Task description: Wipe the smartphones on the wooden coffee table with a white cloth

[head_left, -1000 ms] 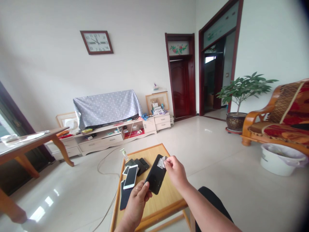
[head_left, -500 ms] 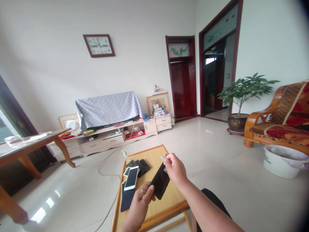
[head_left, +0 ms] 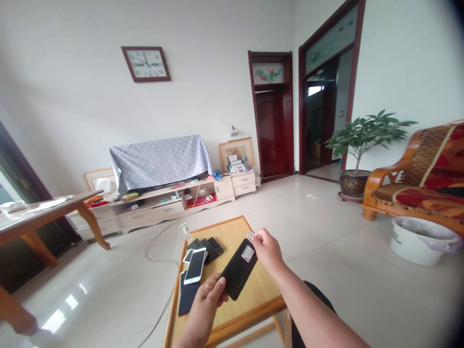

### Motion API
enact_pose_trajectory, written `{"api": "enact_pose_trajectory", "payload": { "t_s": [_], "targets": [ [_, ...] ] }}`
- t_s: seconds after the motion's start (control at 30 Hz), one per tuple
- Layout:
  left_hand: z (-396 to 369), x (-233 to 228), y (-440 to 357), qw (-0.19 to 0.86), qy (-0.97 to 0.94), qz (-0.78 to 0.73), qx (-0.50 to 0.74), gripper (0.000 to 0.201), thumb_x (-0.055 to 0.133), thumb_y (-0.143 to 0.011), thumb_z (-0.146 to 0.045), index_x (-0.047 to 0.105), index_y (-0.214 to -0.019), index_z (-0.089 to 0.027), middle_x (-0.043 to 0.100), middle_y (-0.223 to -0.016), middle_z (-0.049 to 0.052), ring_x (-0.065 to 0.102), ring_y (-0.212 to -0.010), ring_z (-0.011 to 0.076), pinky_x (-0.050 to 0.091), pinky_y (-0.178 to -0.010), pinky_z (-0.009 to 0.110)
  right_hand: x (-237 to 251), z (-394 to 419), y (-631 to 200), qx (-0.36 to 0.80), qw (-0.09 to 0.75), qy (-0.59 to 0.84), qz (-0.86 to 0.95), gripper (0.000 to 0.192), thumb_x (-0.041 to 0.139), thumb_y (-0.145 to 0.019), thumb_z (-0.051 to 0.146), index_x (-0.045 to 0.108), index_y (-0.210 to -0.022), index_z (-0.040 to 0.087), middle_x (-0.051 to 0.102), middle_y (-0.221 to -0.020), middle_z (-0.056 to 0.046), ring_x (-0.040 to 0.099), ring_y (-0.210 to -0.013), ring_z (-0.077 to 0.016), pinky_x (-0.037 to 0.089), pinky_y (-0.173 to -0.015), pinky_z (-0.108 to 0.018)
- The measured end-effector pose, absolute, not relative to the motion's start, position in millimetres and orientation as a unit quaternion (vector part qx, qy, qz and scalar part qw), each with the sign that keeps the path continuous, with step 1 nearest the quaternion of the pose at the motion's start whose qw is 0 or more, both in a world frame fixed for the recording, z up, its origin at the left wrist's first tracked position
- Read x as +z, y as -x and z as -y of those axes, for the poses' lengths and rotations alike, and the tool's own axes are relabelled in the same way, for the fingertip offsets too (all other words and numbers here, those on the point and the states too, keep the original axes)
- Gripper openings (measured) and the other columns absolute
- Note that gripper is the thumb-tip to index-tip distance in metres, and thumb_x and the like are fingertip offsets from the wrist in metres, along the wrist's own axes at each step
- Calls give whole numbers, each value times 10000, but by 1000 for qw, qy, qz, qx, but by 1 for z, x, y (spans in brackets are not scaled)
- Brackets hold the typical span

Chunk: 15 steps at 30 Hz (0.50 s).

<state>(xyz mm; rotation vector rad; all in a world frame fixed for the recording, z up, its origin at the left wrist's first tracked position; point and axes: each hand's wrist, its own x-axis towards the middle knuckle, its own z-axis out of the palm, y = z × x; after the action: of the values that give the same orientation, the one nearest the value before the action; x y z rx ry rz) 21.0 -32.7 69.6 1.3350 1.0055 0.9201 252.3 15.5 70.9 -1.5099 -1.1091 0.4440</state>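
Head view: the black phone (head_left: 238,268) now shows a white sticker (head_left: 247,253), unlike before. The left hand (head_left: 205,307) pinches its lower end; the right hand (head_left: 267,248) pinches its top corner, above the small table (head_left: 253,299). Roughly six more phones (head_left: 197,270) lie left.

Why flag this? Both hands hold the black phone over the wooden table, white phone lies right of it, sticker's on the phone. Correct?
One error: in the head view the white phone lies left of the black phone, not right. The left hand and right hand hold it over the table, sticker on it.
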Motion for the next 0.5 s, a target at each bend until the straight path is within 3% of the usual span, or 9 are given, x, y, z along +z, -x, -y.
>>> {"api": "enact_pose_trajectory", "payload": {
  "t_s": [0.13,0.27,0.5],
  "targets": [
    [30,57,-22,627,-495,-418,432,305,682,-843,-488,610,-812,-193,485,-740,-33,431,-690,95,369,-649,201,51,-19,-252,264,660,575,405,305,612,-842,536,632,-852,232,672,-719,-3,616,-654,-191,456,-604,-281],
    [24,47,-25,667,-438,-408,444,275,721,-818,-456,605,-827,-207,488,-744,-43,437,-671,81,387,-646,186,41,-9,-242,224,724,546,358,366,633,-832,578,631,-886,217,688,-804,-21,623,-747,-193,487,-693,-291],
    [15,46,-29,687,-374,-405,474,299,769,-767,-428,573,-852,-220,506,-729,-53,469,-626,70,407,-592,175,50,7,-219,242,689,523,440,330,598,-877,549,588,-865,219,636,-773,-15,574,-716,-181,477,-678,-286]
  ]
}}
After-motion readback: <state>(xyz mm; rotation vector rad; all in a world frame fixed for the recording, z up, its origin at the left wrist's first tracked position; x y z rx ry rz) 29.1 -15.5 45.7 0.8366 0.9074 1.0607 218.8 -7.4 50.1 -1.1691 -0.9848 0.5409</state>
